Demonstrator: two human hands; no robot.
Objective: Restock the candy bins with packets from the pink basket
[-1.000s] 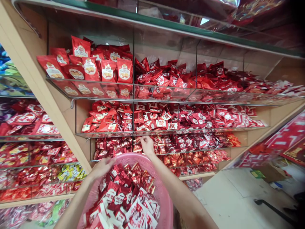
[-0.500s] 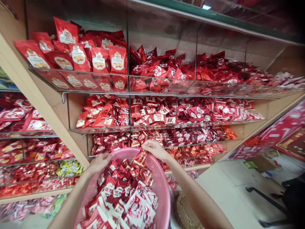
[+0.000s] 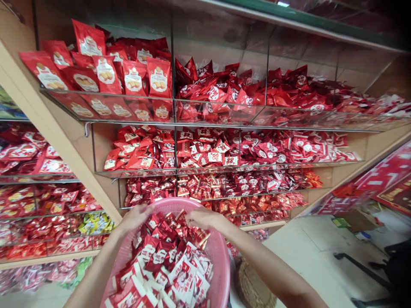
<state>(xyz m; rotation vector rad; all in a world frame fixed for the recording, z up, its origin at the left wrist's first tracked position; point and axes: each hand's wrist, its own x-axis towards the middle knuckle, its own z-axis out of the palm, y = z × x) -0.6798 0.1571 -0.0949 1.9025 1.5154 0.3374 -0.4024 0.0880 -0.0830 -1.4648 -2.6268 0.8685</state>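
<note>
Head view: a pink basket [image 3: 221, 261] sits low in the centre, filled with red and white sweet packets [image 3: 170, 269]. The left hand [image 3: 135, 218] rests on the basket's far-left rim, fingers curled over it; whether it grips the rim cannot be told. The right hand [image 3: 204, 218] lies palm down on the packets at the far edge of the heap, fingers bent onto them. The hands are apart. Directly behind the basket stand tiered glass shelves [image 3: 224, 128] crowded with red packets; the top-left bay holds upright biscuit bags [image 3: 133, 81]. A wooden upright [image 3: 58, 137] separates these from another rack on the left. A woven basket [image 3: 253, 286] sits on the pale floor [image 3: 308, 256] to the right. Compared with half a second ago, the right hand has dropped from the shelf edge into the basket; the left hand has hardly moved.
</note>
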